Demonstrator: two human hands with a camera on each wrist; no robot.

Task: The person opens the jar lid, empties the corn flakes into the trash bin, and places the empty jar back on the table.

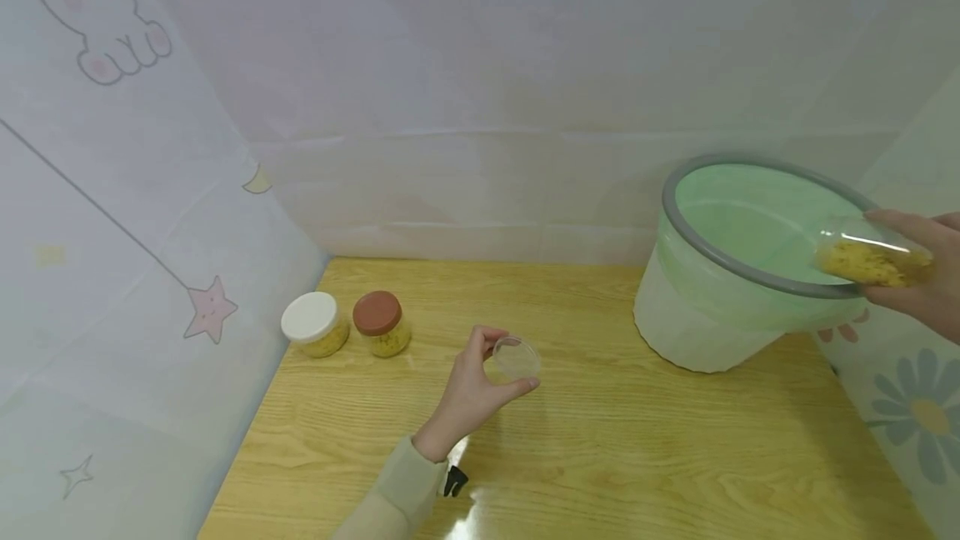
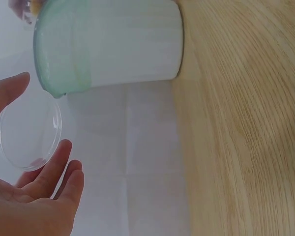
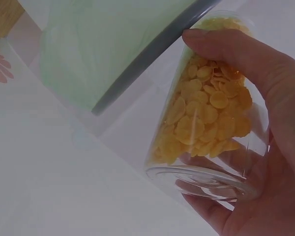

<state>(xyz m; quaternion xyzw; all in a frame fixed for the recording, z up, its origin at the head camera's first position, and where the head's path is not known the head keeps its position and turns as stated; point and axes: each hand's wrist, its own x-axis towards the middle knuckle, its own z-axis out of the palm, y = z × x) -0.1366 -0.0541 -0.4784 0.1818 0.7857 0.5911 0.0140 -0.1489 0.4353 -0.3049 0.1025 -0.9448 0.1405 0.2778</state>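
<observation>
My right hand [image 1: 926, 273] grips a clear jar [image 3: 206, 108] part filled with yellow flakes that look like cornflakes. The jar lies tipped nearly sideways, its mouth end over the rim of a trash bin [image 1: 697, 307] with a green liner. In the right wrist view the flakes have slid away from the jar's base. Over the middle of the table, my left hand [image 1: 472, 390] pinches a clear round lid [image 2: 29, 130] by its edge, between thumb and fingers. No flakes can be made out inside the bin.
Two closed jars of yellow bits stand at the table's back left: one with a white lid [image 1: 311, 317], one with a red-brown lid [image 1: 377, 312]. Patterned cloth walls [image 1: 450, 107] enclose the wooden table [image 1: 600, 440] at the back and sides.
</observation>
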